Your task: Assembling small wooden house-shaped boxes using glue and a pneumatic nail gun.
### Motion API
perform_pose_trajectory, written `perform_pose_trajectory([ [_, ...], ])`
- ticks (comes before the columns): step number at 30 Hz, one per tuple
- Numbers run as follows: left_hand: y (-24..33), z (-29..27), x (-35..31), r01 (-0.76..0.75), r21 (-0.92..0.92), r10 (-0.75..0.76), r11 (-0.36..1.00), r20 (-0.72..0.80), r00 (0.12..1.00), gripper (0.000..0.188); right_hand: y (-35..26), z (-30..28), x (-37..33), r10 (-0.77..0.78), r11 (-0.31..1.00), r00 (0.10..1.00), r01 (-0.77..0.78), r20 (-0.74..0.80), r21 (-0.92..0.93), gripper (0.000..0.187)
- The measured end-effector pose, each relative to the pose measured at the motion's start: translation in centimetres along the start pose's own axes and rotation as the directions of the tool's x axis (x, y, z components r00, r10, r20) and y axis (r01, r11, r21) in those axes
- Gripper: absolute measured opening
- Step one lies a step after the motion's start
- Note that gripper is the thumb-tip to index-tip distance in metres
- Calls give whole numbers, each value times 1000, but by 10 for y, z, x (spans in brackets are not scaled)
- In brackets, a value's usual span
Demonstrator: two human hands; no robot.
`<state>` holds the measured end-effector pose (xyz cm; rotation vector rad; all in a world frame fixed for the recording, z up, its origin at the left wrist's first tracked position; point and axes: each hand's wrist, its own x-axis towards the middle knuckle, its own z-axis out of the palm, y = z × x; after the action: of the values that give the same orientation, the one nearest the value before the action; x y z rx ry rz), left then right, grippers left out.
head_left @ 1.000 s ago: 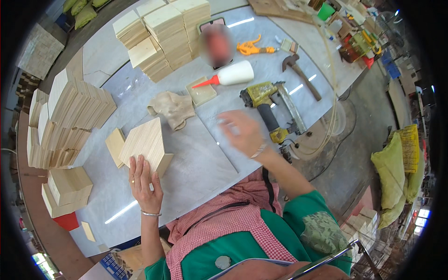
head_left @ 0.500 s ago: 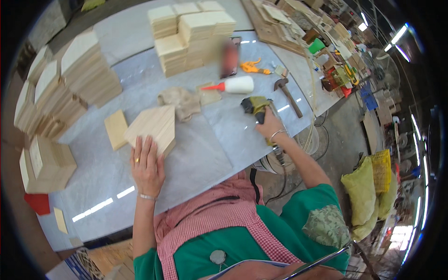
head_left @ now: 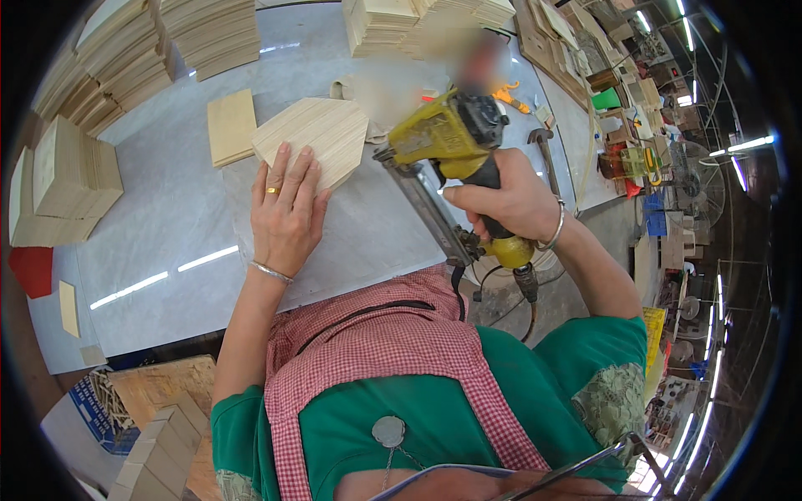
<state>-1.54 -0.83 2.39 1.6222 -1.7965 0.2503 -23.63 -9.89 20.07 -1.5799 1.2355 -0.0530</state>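
My left hand (head_left: pixel 288 209) lies with its fingers stretched over the near edge of a hexagonal wooden piece (head_left: pixel 322 138), pressing it on the table. In my right hand (head_left: pixel 522 200) is a yellow and black nail gun (head_left: pixel 447 134), gripped by its handle and raised over the table. Its nose points left, close to the hexagonal piece but apart from it, as far as I can tell. An air hose fitting (head_left: pixel 525 282) hangs from the handle's lower end. Just left of the hexagonal piece rests a rectangular wooden board (head_left: pixel 231 127).
Stacks of wooden pieces stand at the left (head_left: pixel 75 179) and far side (head_left: pixel 380 25). A hammer (head_left: pixel 543 154) and an orange tool (head_left: pixel 511 98) lie at the right. A beige cloth (head_left: pixel 342 88) is partly hidden behind the hexagonal piece. A wooden crate (head_left: pixel 167 380) sits below left.
My right hand has lifted the nail gun off the table and brought it left, nearer the hexagonal piece. My left hand still rests on that piece. The view has shifted.
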Motion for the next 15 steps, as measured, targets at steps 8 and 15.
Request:
perform_pose_trajectory([
  [8,1,-1,-1,11,-26,-11,1000,-6,1000,34,-8,14,19,-9,992,998,17,69,-124,30],
  [15,0,0,0,15,-28,-16,999,-6,1000,33,-8,15,22,10,987,997,3,81,-158,29],
])
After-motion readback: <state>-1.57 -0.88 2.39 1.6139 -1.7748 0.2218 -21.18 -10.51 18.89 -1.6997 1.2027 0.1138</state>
